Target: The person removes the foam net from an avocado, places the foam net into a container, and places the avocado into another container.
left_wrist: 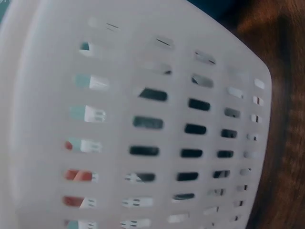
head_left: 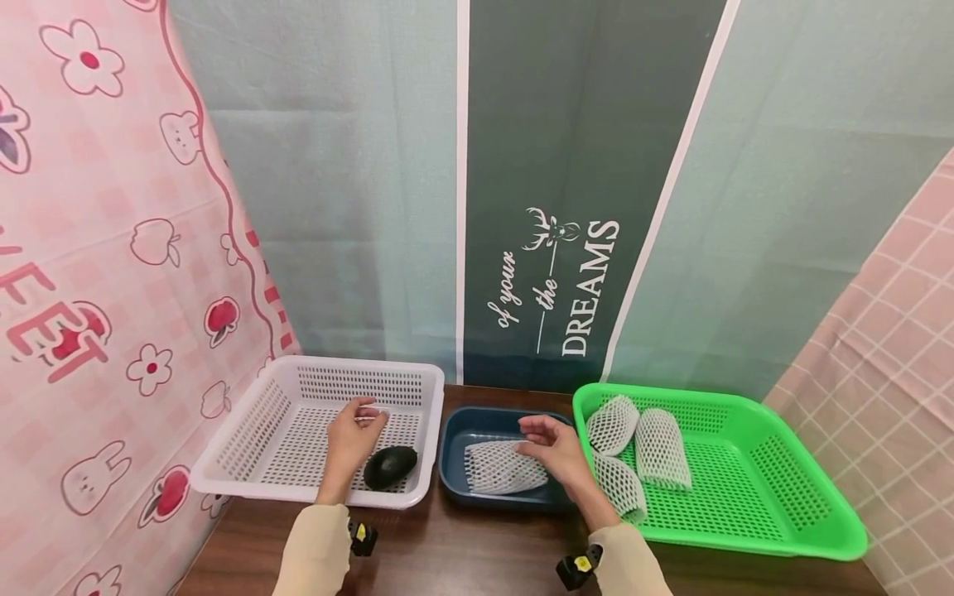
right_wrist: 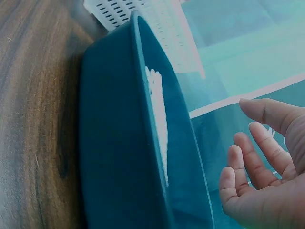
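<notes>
A dark, smooth, avocado-like oval (head_left: 391, 468) lies in the near right corner of the white basket (head_left: 246, 488). My left hand (head_left: 354, 439) is over that basket, just left of and beyond the oval, fingers loosely bent with nothing seen in them. In the left wrist view the white basket wall (left_wrist: 114, 143) hides the hand, and dark patches show through its slots. A white foam net sleeve (head_left: 499, 468) lies flat in the blue tray (head_left: 455, 488). Above the tray's right side hovers my right hand (head_left: 557, 451), its relaxed fingers holding nothing (right_wrist: 267, 167).
To the right, a green basket (head_left: 768, 546) has several white foam nets (head_left: 662, 447) on its left side. All the containers stand on a brown wooden table (head_left: 462, 550). Behind them hangs a green cloth (head_left: 358, 207), with a pink patterned cloth (head_left: 112, 290) at the left.
</notes>
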A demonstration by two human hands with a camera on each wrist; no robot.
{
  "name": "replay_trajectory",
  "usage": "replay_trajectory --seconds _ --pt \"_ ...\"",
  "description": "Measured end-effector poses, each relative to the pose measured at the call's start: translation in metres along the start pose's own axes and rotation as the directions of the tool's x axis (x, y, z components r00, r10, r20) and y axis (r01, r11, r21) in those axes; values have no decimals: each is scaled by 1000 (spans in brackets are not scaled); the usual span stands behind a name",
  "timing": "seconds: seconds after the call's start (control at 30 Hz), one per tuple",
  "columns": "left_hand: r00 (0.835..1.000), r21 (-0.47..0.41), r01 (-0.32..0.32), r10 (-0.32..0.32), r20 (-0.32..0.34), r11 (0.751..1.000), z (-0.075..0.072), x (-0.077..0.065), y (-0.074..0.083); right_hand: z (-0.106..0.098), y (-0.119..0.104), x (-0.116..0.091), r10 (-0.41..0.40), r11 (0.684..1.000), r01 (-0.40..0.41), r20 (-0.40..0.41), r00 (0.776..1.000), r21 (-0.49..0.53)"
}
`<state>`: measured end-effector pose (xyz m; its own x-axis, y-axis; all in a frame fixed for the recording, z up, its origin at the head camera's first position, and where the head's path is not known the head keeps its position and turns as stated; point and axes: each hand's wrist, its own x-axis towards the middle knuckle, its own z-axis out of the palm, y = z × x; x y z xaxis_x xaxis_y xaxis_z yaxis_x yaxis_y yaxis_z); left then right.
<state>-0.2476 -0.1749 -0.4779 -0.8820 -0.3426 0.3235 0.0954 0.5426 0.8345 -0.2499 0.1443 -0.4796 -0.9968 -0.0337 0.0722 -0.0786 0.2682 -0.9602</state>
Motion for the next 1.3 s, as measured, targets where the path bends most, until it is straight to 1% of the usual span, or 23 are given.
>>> replay_trajectory --seconds 0.2,0.33,0.43,0.63,0.77,0.9,0.97,1.07,1.1,1.2,1.3 --pt "1000 -29 -16 15 -27 999 0 0 13 -10 -7 -4 -33 999 33 10 999 21" --pt "999 -60 -39 37 -27 997 1 1 21 -18 -7 -6 -28 1000 28 18 999 5" --pt "999 -73 -47 45 -21 996 2 2 26 -23 -6 -7 -23 1000 23 19 1000 2" --pt "999 -99 -30 31 11 995 5 -2 36 -33 -5 -9 -3 999 3 -6 1000 -47" --pt "999 -102 -11 14 29 995 9 -4 39 -38 -5 -11 16 999 -17 -21 1000 -52" --pt "999 -106 -9 14 47 994 13 -5 43 -45 -4 -13 -1 999 0 -22 1000 -46" --pt "998 -112 -25 31 51 993 15 -6 45 -50 -3 -14 -3 999 2 -21 1000 -40" --pt "997 -124 -62 67 36 990 19 -8 50 -57 -2 -16 -5 1000 5 -7 1000 -7" --pt "996 -116 -79 83 28 990 21 -8 50 -59 -2 -16 -11 1000 11 -2 1000 3" --pt "995 -118 -92 95 20 989 26 -11 54 -65 -2 -18 -26 1000 26 -5 1000 3" --pt "997 -117 -58 64 43 991 30 -14 59 -69 2 -18 -49 998 49 -16 999 -34"
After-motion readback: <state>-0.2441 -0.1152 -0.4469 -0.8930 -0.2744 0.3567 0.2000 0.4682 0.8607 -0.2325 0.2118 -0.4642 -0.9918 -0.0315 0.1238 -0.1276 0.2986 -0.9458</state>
